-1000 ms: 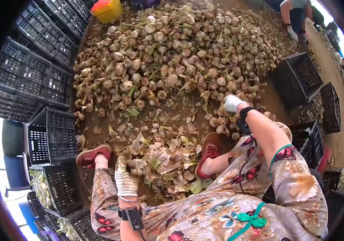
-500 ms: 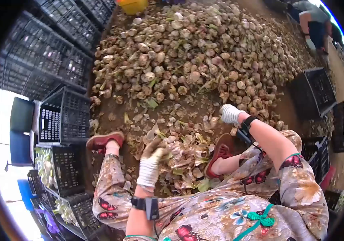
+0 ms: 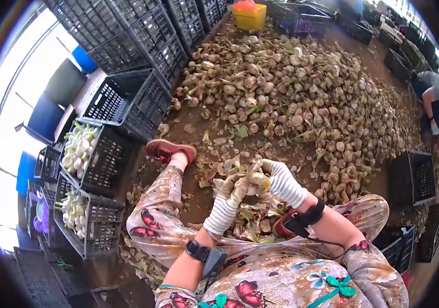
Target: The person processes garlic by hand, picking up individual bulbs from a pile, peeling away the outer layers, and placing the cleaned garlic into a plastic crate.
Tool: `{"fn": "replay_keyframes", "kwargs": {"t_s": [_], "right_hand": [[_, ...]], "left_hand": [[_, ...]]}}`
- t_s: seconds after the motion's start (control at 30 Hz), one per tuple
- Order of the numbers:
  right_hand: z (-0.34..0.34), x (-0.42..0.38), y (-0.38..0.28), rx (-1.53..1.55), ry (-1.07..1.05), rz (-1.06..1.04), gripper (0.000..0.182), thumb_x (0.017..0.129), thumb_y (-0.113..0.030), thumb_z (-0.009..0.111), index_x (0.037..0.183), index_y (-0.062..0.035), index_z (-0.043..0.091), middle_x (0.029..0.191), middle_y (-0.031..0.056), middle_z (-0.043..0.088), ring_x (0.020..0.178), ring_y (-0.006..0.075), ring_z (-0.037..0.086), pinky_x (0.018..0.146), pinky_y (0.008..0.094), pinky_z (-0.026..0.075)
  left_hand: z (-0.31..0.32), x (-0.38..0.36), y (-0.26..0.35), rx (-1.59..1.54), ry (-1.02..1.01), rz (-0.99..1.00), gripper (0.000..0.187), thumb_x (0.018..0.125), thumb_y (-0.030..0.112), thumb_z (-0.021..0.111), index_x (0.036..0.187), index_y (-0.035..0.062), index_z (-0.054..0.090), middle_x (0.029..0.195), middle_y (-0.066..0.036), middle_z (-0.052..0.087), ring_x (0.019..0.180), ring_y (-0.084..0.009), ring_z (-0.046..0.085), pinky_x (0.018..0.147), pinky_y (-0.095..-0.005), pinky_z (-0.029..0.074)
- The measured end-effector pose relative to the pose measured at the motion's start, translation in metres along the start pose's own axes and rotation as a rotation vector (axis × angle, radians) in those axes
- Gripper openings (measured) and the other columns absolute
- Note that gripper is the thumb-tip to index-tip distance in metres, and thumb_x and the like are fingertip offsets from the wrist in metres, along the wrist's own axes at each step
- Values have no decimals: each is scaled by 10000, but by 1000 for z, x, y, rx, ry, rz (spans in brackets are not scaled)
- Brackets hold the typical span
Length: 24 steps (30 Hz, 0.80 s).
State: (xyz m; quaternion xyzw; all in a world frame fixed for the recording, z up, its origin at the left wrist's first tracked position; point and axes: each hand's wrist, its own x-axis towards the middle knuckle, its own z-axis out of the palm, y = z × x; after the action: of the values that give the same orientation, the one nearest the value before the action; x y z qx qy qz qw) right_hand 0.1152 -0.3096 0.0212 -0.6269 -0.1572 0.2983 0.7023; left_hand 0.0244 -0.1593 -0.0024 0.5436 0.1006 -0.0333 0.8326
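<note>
My left hand [image 3: 228, 196] and my right hand [image 3: 277, 179], both in soiled, striped-cuff gloves, meet between my knees. Their fingers are bent round a pale, husky garlic bulb [image 3: 254, 178], partly hidden by the gloves. Both hands appear to hold it. Beneath them lies a heap of loose peeled skins [image 3: 255, 220]. Beyond is a large pile of unpeeled garlic bulbs [image 3: 301, 97] on the brown ground.
Crates of whitish garlic [image 3: 82, 146] stand at the left, near an open black crate [image 3: 122, 102] and tall stacked crates [image 3: 132, 31]. A yellow bucket [image 3: 250, 18] is behind the pile. Black crates [image 3: 420, 177] stand right; another person [image 3: 432, 87] bends beyond.
The view has turned left. My right hand has come back from the pile's edge to my left hand, and a garlic bulb now shows between them.
</note>
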Motion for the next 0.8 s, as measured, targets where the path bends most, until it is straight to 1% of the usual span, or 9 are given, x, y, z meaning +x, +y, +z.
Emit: {"fn": "replay_keyframes", "kwargs": {"t_s": [0.07, 0.23, 0.3, 0.37, 0.4, 0.5, 0.57, 0.67, 0.8], "right_hand": [[7, -7, -11, 68, 6, 153, 200, 849, -205, 667, 929, -30, 610, 756, -23, 602, 634, 37, 534, 548, 198, 455], [3, -14, -9, -54, -59, 94, 166, 875, -176, 611, 915, -16, 623, 842, -8, 620, 728, 46, 542, 639, 213, 467], [4, -16, -7, -124, -46, -6, 166, 874, -166, 610, 935, -12, 622, 860, -7, 620, 757, 47, 546, 673, 212, 468], [5, -24, -10, 14, 7, 153, 184, 869, -153, 614, 984, -10, 610, 880, -5, 622, 801, 56, 555, 720, 218, 465], [6, -26, -8, 68, 28, 151, 192, 867, -154, 617, 994, -10, 606, 882, -3, 623, 802, 60, 559, 720, 221, 467], [11, -25, -9, 193, 68, 78, 207, 877, -173, 613, 1011, -16, 602, 880, -1, 623, 773, 67, 569, 686, 229, 479], [8, -27, -22, 227, 79, 167, 200, 883, -181, 607, 999, -18, 608, 869, -4, 620, 746, 67, 572, 669, 233, 484], [-1, -21, -5, 57, 50, 11, 196, 891, -209, 606, 930, -17, 617, 816, 0, 620, 686, 60, 567, 629, 220, 480], [-5, -24, -3, 29, 35, 22, 169, 887, -184, 607, 914, -18, 614, 801, -4, 619, 698, 40, 549, 615, 197, 462]], "left_hand": [[-3, -5, -7, 12, 13, 32, 433, 919, 287, 564, 1250, 31, 456, 1117, -35, 551, 993, -103, 516, 893, -254, 418], [-3, -10, -11, -56, -9, 16, 347, 952, 320, 492, 1162, 44, 508, 1042, -14, 573, 936, -80, 520, 849, -244, 433], [-3, -9, -15, -181, -41, -1, 403, 939, 418, 475, 1093, 51, 546, 951, -11, 602, 857, -98, 560, 801, -262, 468], [-2, -9, -9, -444, -179, -65, 441, 924, 468, 474, 1051, 57, 570, 902, -14, 616, 817, -113, 585, 765, -268, 488], [6, -12, -1, -504, -83, -140, 479, 905, 517, 469, 990, 63, 598, 847, -19, 631, 771, -128, 608, 697, -264, 505], [13, -8, 7, -354, -50, -133, 607, 802, 657, 513, 987, 82, 579, 768, -19, 605, 617, -137, 580, 549, -282, 499], [7, -4, 2, -212, -92, -5, 516, 866, 537, 526, 1053, 57, 546, 836, -22, 617, 724, -106, 590, 654, -264, 503], [11, -3, 1, 12, -62, 142, 381, 937, 352, 510, 1131, 25, 487, 942, -35, 615, 872, -87, 578, 809, -267, 476], [9, 1, -15, 169, -35, 235, 343, 947, 330, 494, 1125, 37, 493, 978, -64, 623, 889, -118, 593, 829, -276, 477]]}}
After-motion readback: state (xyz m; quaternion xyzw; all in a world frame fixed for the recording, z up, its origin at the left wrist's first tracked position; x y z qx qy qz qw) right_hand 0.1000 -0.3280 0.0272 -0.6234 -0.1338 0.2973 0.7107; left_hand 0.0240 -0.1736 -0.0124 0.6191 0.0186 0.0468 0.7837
